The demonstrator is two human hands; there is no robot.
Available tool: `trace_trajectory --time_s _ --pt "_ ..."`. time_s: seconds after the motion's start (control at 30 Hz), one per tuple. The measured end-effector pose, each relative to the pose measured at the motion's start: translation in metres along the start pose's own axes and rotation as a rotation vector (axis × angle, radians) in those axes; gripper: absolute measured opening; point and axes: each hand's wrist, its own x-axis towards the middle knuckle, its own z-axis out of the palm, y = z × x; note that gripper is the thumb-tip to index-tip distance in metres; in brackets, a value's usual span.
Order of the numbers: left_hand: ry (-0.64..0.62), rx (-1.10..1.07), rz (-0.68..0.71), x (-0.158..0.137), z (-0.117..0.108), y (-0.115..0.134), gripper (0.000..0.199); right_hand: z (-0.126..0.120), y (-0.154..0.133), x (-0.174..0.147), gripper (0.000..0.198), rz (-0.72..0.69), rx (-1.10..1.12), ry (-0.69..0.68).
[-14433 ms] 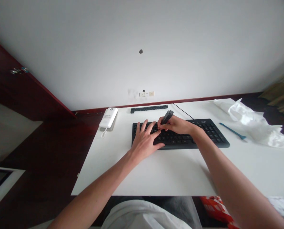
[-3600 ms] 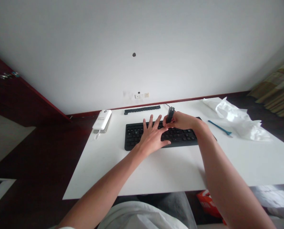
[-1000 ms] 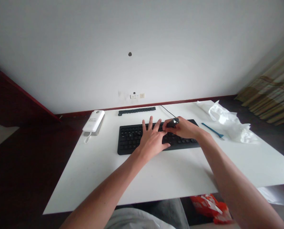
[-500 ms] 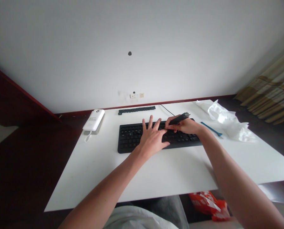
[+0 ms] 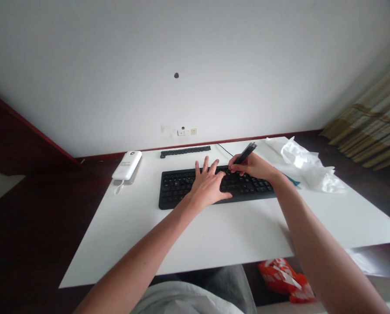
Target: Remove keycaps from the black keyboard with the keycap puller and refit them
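Observation:
A black keyboard [image 5: 175, 192] lies on the white table. My left hand [image 5: 206, 185] rests across its middle with the fingers spread. In my right hand [image 5: 249, 167] is a thick black pen-shaped tool [image 5: 246, 152], pinched and slanting up to the right. Its lower end points down at the upper part of the keyboard, close to my left fingers; the very tip is too small to make out. Behind the keyboard runs a row of black keycaps [image 5: 185, 151]. A blue flat stick [image 5: 293, 180] lies to the right, partly covered by my right forearm.
On the table's left stands a white power bank [image 5: 129, 165] with a looped strap. Crumpled white plastic wrapping [image 5: 308, 165] covers part of the right side. A black cable [image 5: 225, 149] runs toward the wall. Below the front edge sits a red bag [image 5: 285, 279].
My right hand has shifted slightly, and the tool now stands steeper over the keyboard. My left hand stays spread on the keys. The whole view has moved a little.

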Motion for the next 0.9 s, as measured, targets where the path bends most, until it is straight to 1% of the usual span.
trace_trajectory --time_s 0.1,0.3,0.43,0.57,0.63,0.73,0.8,0.9 --pt "-0.043 -0.022 0.000 0.006 0.001 -0.001 0.071 0.000 0.006 0.001 0.021 0.028 0.011 -0.016" --pt "-0.108 -0.124 -0.006 0.012 0.004 -0.008 0.073 0.002 0.012 0.004 0.023 0.016 0.021 -0.042" --pt "-0.119 -0.172 -0.010 0.013 0.006 -0.011 0.071 0.004 0.013 0.005 0.024 0.027 -0.006 -0.047" --pt "-0.111 -0.167 0.007 0.012 0.005 -0.009 0.068 0.005 0.009 0.004 0.025 0.029 0.008 -0.084" --pt "-0.096 -0.150 0.014 0.011 0.004 -0.008 0.068 0.005 0.007 0.004 0.025 0.030 0.014 -0.098" --pt "-0.024 -0.090 0.032 0.005 0.004 -0.003 0.065 0.005 0.007 0.003 0.025 0.018 -0.014 -0.108" --pt "0.029 -0.049 0.054 0.001 0.003 0.000 0.064 0.005 0.006 0.002 0.024 -0.003 -0.069 -0.100" --pt "0.057 -0.019 0.070 -0.004 0.003 0.003 0.066 0.006 0.000 0.000 0.020 -0.034 -0.191 -0.091"
